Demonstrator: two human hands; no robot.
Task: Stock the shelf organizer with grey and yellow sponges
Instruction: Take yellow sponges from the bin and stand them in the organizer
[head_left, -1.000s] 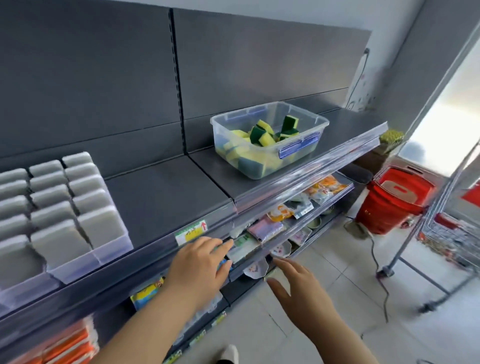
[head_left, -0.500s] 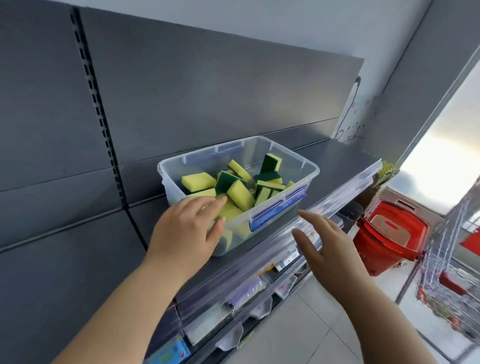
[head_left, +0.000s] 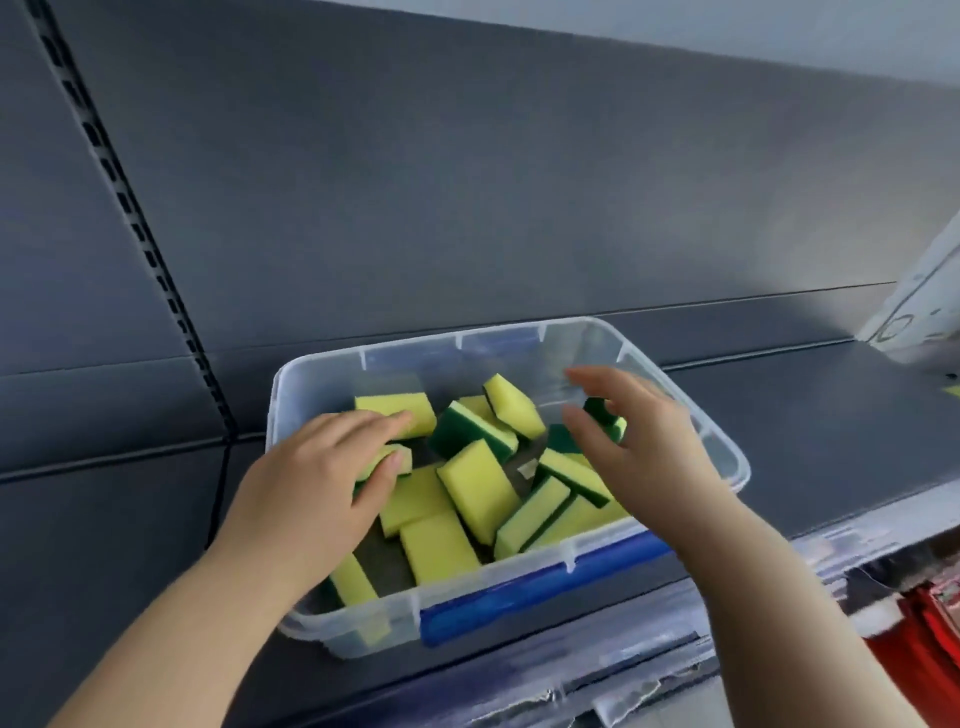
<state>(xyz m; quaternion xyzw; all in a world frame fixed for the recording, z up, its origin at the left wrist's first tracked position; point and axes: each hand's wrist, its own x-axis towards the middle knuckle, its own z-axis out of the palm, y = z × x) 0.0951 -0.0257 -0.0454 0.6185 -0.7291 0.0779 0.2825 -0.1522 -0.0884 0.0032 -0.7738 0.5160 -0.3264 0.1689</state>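
A clear plastic bin (head_left: 363, 621) with blue side latches stands on the dark grey shelf (head_left: 789, 441). Several yellow sponges with green scouring backs (head_left: 478, 491) lie loose in it. My left hand (head_left: 311, 493) reaches into the bin's left side and pinches one yellow sponge (head_left: 382, 456) between thumb and fingers. Over the right side of the bin hovers my right hand (head_left: 639, 447), fingers spread and holding nothing. The shelf organizer with grey sponges is out of view.
The shelf's dark back panel rises right behind the bin, with a slotted upright (head_left: 130, 208) at the left. A red shopping basket (head_left: 924, 654) shows below at the right edge. A clear price rail runs along the shelf's front lip.
My view has swung right from the organizer to the bin. Both hands rose from below the shelf edge into the bin; the left now pinches a sponge.
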